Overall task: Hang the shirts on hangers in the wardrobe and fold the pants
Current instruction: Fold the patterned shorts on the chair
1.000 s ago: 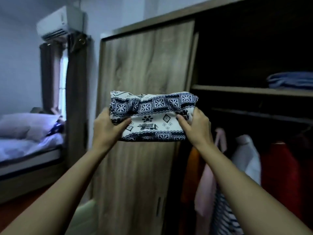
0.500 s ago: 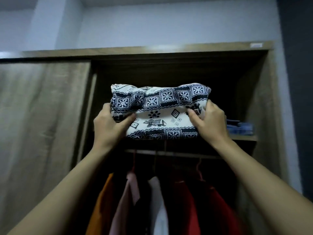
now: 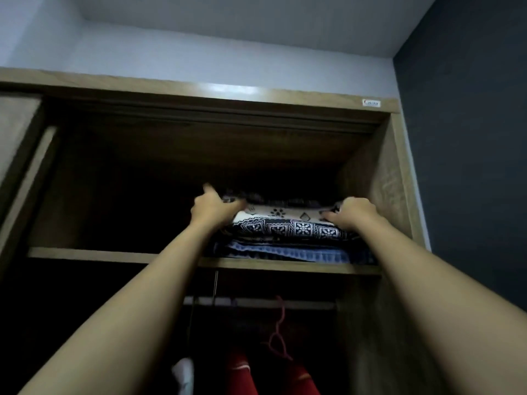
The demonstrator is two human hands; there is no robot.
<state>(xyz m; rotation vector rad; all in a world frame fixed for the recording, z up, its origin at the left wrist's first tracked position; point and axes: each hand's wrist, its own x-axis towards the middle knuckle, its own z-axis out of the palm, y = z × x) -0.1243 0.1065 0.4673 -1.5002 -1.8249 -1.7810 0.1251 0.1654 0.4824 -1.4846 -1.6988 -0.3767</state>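
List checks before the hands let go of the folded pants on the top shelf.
1. Pants lying on the blue folded stack: ok.
2. Stack carried by the shelf: ok.
3. Fold intact: ok.
4. Pants level, not tipping forward: ok.
5. Depth behind the pants: cannot tell, too dark.
6. Hands free to withdraw: not ok, left hand and right hand grip the pants' ends.

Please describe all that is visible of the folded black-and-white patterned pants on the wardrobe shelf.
The folded black-and-white patterned pants, soft cloth with bands of flower squares, lie flat on a folded blue cloth on the upper wooden shelf. The left hand grips their left end; the right hand holds their right end.
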